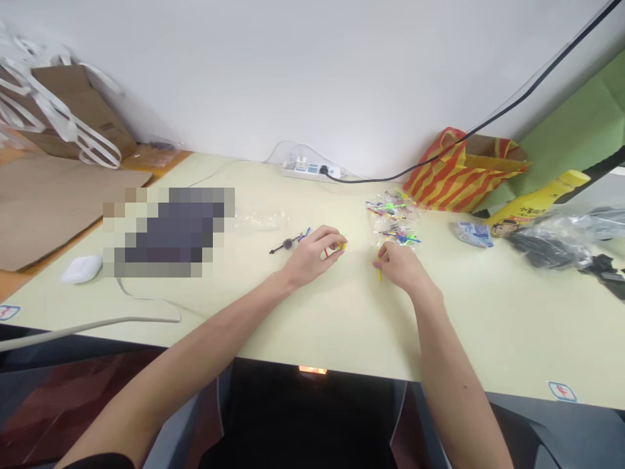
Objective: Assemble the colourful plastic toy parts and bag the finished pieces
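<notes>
Taking the gap between the two hands as the dial's centre, with 12 toward the wall, the left hand point(315, 253) sits at 9 o'clock, its thumb and forefinger pinching a small yellow piece point(343, 245) at their tips (a trace of red shows behind, too slight to name). The right hand point(398, 262) is at 3 o'clock, fingers pressed together on a thin yellow stick point(379, 275) that points down toward 6. Those two yellow things are apart, each in its own hand.

Just past 9, beside the left hand, a black arrow with a round disc point(288, 244) lies on the table point(342, 326), near a blue piece point(305, 232); whether they are joined I cannot tell. At 1 o'clock, clear bags point(390, 208) hold many more coloured bits.

As I judge it, the work looks early: the dark piece is perhaps done, the yellow parts are in hand but unjoined, and most pieces remain bagged. A striped bag point(463, 172) stands at 2.
</notes>
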`<state>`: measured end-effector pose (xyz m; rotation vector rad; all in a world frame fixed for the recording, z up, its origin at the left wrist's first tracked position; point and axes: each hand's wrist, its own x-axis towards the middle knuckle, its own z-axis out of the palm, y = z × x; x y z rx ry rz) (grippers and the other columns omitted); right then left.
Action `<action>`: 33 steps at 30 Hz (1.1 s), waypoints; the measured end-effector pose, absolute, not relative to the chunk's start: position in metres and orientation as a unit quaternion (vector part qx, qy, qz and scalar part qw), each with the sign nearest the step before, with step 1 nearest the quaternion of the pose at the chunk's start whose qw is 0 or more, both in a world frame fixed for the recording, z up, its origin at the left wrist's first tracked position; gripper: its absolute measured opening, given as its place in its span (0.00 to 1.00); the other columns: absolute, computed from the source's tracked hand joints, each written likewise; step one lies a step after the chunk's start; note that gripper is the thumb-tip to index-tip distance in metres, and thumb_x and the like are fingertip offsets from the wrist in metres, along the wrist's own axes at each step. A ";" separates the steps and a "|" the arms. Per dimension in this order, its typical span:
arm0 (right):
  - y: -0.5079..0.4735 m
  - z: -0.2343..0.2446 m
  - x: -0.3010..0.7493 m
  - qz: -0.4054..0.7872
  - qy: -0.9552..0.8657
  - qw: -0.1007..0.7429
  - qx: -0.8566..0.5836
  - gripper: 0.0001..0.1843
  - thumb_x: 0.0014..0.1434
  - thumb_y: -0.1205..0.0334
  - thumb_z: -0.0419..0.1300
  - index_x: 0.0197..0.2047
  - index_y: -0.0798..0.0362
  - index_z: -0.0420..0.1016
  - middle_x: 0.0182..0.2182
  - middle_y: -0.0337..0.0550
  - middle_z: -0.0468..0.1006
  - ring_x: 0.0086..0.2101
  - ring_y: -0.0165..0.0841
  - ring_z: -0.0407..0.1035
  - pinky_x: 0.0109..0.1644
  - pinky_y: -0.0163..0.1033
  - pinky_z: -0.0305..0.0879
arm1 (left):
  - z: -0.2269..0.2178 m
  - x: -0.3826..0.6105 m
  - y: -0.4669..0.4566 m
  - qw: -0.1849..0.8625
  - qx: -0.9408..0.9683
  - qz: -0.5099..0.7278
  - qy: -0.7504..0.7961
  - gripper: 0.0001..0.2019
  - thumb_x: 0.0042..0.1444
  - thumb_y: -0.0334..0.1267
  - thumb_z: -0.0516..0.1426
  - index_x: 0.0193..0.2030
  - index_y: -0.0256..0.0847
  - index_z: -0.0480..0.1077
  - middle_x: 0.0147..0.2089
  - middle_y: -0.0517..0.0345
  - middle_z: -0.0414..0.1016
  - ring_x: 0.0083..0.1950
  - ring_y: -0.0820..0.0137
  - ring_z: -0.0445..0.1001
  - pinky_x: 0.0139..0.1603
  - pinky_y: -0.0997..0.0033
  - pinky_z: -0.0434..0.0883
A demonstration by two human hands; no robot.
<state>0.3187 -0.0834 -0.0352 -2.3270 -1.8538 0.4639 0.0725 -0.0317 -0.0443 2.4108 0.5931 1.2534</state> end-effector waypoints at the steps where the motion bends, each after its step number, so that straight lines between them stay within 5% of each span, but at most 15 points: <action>1: -0.083 -0.037 0.320 0.156 -0.616 0.069 -0.769 0.05 0.58 0.63 0.64 0.39 0.53 0.73 0.37 0.47 0.80 0.38 0.37 0.73 0.37 0.36 0.59 | -0.044 0.072 -0.032 0.181 0.853 0.443 0.209 0.06 0.66 0.33 0.58 0.48 0.40 0.73 0.49 0.51 0.75 0.39 0.75 0.76 0.46 0.72 0.76; 16: -0.082 -0.031 0.314 0.150 -0.613 0.153 -0.760 0.07 0.50 0.72 0.60 0.33 0.53 0.76 0.33 0.47 0.82 0.37 0.41 0.76 0.40 0.41 0.65 | -0.043 0.071 -0.032 0.192 0.867 0.410 0.209 0.08 0.65 0.38 0.61 0.49 0.40 0.74 0.45 0.53 0.79 0.39 0.72 0.77 0.46 0.70 0.75; 24: -0.082 -0.019 0.299 0.448 -0.506 0.485 -0.555 0.12 0.51 0.58 0.70 0.38 0.53 0.78 0.33 0.45 0.81 0.33 0.37 0.76 0.43 0.44 0.74 | -0.050 0.075 -0.029 0.306 0.816 0.440 0.217 0.11 0.62 0.42 0.64 0.47 0.38 0.76 0.45 0.51 0.80 0.41 0.71 0.81 0.48 0.68 0.81; 33: -0.086 -0.021 0.273 0.571 -0.470 0.512 -0.437 0.16 0.48 0.52 0.76 0.35 0.52 0.81 0.33 0.42 0.81 0.34 0.33 0.75 0.45 0.43 0.73 | -0.050 0.075 -0.031 0.370 0.792 0.431 0.225 0.15 0.61 0.45 0.64 0.48 0.38 0.77 0.46 0.50 0.80 0.42 0.69 0.81 0.48 0.66 0.83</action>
